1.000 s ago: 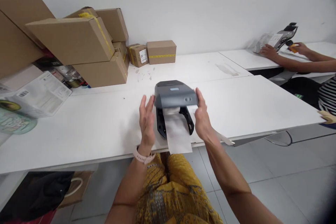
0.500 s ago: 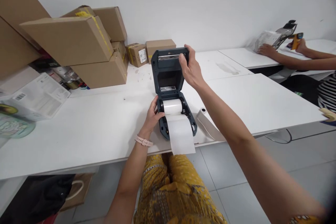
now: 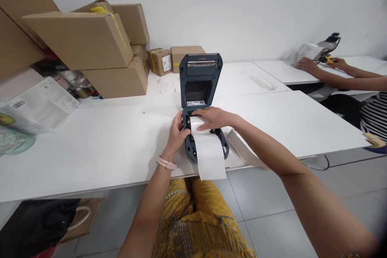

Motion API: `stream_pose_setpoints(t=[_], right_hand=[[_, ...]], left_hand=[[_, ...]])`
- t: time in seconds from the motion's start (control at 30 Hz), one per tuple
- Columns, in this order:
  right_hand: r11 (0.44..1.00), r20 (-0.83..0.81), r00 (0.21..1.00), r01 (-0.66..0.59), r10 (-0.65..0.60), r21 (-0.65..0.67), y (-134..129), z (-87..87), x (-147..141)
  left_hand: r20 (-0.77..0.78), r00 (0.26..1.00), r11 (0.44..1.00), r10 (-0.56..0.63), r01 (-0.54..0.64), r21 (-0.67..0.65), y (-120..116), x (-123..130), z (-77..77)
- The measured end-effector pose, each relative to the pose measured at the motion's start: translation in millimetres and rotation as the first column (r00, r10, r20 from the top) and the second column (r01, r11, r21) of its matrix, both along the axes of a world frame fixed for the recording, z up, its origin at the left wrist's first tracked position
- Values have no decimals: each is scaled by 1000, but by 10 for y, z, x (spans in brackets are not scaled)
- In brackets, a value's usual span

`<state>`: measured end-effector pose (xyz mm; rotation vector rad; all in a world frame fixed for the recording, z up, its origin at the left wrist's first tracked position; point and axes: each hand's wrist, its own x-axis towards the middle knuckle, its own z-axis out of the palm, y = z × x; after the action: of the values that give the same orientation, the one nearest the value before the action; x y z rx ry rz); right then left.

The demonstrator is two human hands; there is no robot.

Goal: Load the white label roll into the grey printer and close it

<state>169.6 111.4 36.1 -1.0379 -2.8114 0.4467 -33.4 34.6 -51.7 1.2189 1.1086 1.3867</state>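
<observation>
A dark blue-grey label printer [image 3: 198, 77] stands at the table's front edge with its lid raised. Inside sits a white label roll [image 3: 195, 123], and its loose strip [image 3: 211, 160] hangs over the front of the printer and past the table edge. My left hand [image 3: 177, 135] grips the printer's left side, thumb over the rim beside the roll. My right hand [image 3: 211, 118] is closed over the roll from above, with the fingertips around it; it hides part of the roll. Right of the printer lies another curled white paper strip [image 3: 245, 152], partly behind my right forearm.
Cardboard boxes [image 3: 113, 82] are stacked at the left, with smaller boxes [image 3: 160, 62] against the wall. A printed white carton [image 3: 45, 105] and a greenish container [image 3: 16, 141] stand far left. At the right table a co-worker's hands [image 3: 306, 65] handle a wrapped package.
My right hand has let go of the raised lid and come down onto the label roll. The lid stays open, and my left hand remains at the printer's side.
</observation>
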Motion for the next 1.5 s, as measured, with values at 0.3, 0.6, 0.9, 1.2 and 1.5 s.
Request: stream_pose_setpoints(t=[0.3, 0.6, 0.9, 1.2, 1.5], right_hand=[[974, -9, 990, -137, 138, -179, 181, 49, -117], [920, -559, 819, -110, -130, -376, 80, 518, 836], [820, -573, 612, 248, -546, -516, 322, -134, 1090], [754, -484, 646, 228, -591, -617, 396, -546, 1016], [685, -512, 625, 50, -589, -727, -163, -741, 1728]], left_hand=[[31, 999, 999, 16, -15, -46, 33, -1, -9], [29, 1000, 1000, 13, -12, -26, 20, 17, -7], [14, 1000, 1000, 9, -10, 16, 33, 24, -42], [-25, 1000, 999, -3, 4, 43, 57, 3, -74], [-20, 1000, 998, -11, 12, 61, 63, 12, -81]])
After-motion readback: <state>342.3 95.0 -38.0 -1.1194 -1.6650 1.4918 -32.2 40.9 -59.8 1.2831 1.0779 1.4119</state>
